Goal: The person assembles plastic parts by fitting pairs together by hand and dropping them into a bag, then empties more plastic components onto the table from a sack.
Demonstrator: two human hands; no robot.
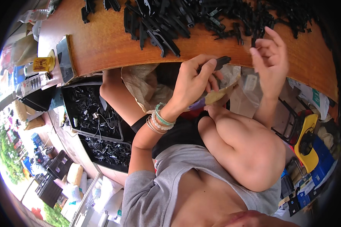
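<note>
My left hand [193,81] is closed around a few slim black plastic parts [222,62], whose ends stick out past the thumb above an open sack [140,85] at the table's edge. On the right, my right hand [271,58] is raised over the table edge, slightly blurred. Its thumb and forefinger meet at a small black plastic part [254,41] by the front of the pile; the other fingers are loosely curled. Long black plastic clips [159,38] lie heaped on the wooden table, with smaller black pieces [250,19] to their right.
The wooden table [102,45] curves across the top, with a dark flat case [65,58] and a yellow tape roll [43,64] at its left. Black crates [119,140] of small parts and cables stand below left. A yellow chair-like object [307,143] is on the right.
</note>
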